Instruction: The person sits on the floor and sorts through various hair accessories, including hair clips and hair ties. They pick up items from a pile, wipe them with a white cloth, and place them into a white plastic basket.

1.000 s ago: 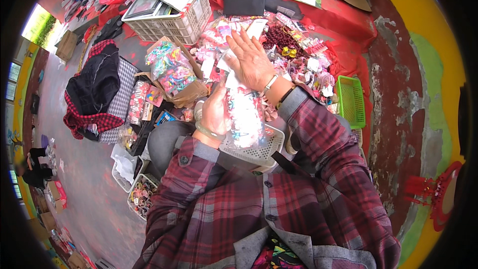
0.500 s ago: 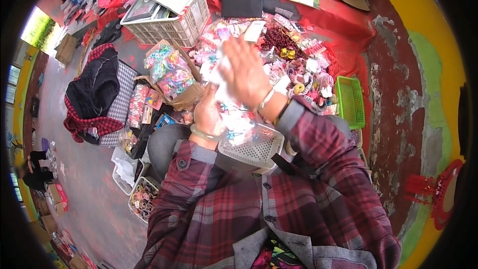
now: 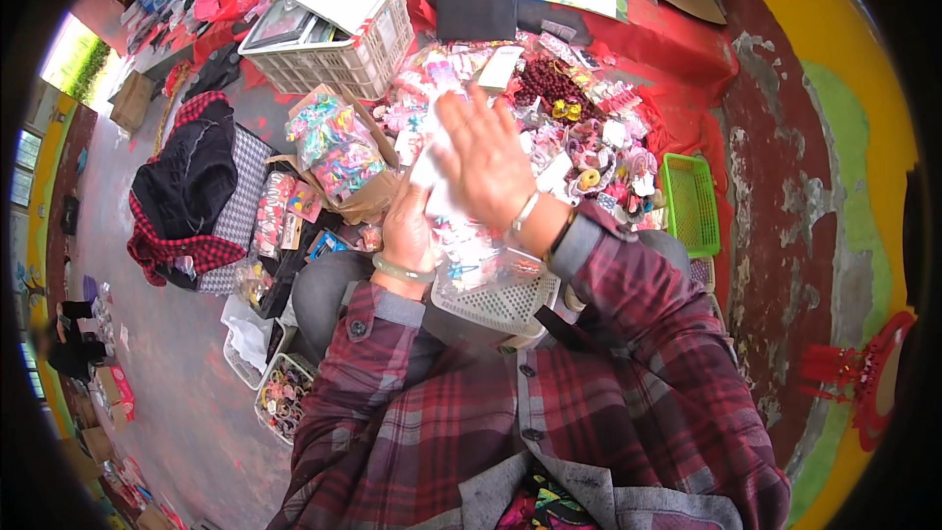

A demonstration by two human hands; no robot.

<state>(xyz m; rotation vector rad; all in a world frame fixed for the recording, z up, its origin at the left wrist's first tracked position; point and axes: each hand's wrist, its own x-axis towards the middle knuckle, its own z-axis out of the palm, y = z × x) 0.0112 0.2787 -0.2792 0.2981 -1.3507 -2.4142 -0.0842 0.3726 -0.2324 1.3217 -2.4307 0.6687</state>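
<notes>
A flat white card or sheet (image 3: 424, 171) stands tilted between my hands. My left hand (image 3: 406, 236) grips its lower left edge, the thumb upward against it; its fingers behind are mostly hidden. My right hand (image 3: 488, 159) lies on the card's face with fingers stretched out flat. Just beneath them a clear plastic bag (image 3: 471, 260) of small coloured pieces rests on a pale perforated basket (image 3: 505, 306) at my lap. Beyond my hands spreads a heap of pink and white hair ties and trinkets (image 3: 599, 152), with dark red beads (image 3: 551, 84) in it.
A green basket (image 3: 691, 204) stands right of the heap. At the left are an open carton (image 3: 368, 191) of bagged colourful pieces, a dark jacket (image 3: 186, 177) and small baskets of hair ties (image 3: 285, 393). A large white crate (image 3: 329, 64) and black flat case (image 3: 477, 0) lie farther back.
My right hand was smeared by motion and is now sharper, in nearly the same place on the white card. The left hand keeps its hold, and the view has shifted slightly.
</notes>
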